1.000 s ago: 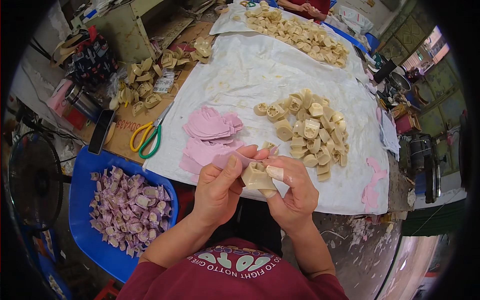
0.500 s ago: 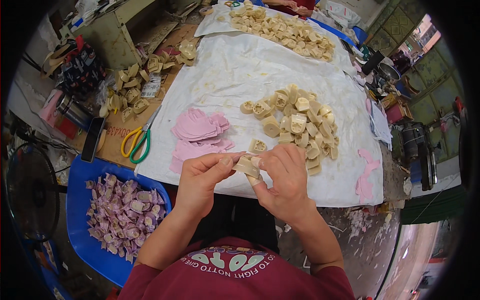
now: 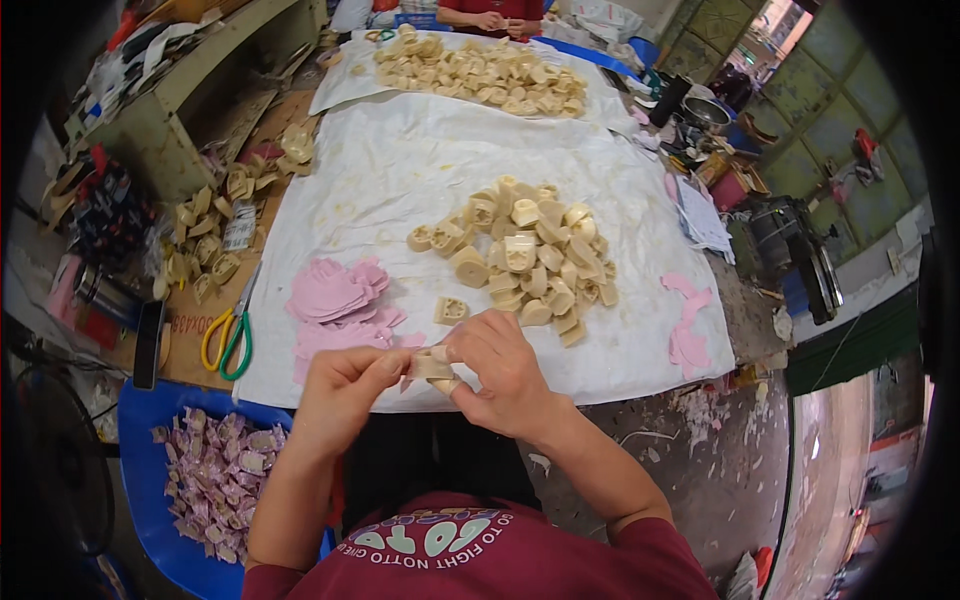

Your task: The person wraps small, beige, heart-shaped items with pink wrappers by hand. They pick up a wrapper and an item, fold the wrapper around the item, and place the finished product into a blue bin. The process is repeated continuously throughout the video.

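Over the near edge of the white-covered table, my right hand [image 3: 497, 372] pinches a beige plastic shoe heel [image 3: 433, 366], thumb and fingers closed on its side. My left hand [image 3: 345, 392] is closed at the heel's other end, its thumb and forefinger gripping a small pink piece of covering [image 3: 406, 380] against the heel. How far the pink wraps round is hidden by the fingers. One loose heel [image 3: 451, 310] lies just beyond my hands, and a heap of bare heels [image 3: 545, 255] is behind it. Left of that sit stacked pink cut pieces [image 3: 335, 290].
Scissors [image 3: 242, 312] lie at the table's left edge, near a phone [image 3: 149, 345]. Below stands a blue tub [image 3: 140, 470] with many pink-purple covered pieces [image 3: 215, 480]. Pink scraps [image 3: 688, 325] lie at right. Another heel heap [image 3: 480, 75] is at the far end, before a person's hands [image 3: 495, 22].
The view has shifted, so the table appears further left and more tilted. My hands still hold the heel and pink piece together; the heel is turned slightly between my fingers.
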Demonstrator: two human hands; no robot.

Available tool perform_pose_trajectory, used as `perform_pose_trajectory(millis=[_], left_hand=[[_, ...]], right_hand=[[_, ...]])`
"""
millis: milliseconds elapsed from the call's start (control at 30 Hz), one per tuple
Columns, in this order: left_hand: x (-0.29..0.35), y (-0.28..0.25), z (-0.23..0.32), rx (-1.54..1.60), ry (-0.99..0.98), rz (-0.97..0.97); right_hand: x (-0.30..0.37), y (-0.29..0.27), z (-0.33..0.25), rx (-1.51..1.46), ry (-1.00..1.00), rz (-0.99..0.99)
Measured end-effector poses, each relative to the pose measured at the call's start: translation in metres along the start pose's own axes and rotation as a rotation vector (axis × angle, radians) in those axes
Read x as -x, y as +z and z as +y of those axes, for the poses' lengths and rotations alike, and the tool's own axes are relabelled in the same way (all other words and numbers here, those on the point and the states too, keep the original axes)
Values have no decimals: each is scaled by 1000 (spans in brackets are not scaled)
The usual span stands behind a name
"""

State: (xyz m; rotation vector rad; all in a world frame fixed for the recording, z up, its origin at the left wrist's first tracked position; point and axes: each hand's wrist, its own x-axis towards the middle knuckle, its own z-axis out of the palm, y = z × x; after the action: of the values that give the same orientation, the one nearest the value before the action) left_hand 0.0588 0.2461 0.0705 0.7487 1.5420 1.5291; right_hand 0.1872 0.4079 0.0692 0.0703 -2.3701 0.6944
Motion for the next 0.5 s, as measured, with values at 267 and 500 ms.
perform_pose_trajectory(millis=[267, 500], left_hand=[[-15, -14, 12, 110, 22, -157], [-27, -10, 1, -24, 15, -67]], right_hand=[[-9, 5, -7, -61, -43, 14], [6, 21, -3, -330, 351, -27]])
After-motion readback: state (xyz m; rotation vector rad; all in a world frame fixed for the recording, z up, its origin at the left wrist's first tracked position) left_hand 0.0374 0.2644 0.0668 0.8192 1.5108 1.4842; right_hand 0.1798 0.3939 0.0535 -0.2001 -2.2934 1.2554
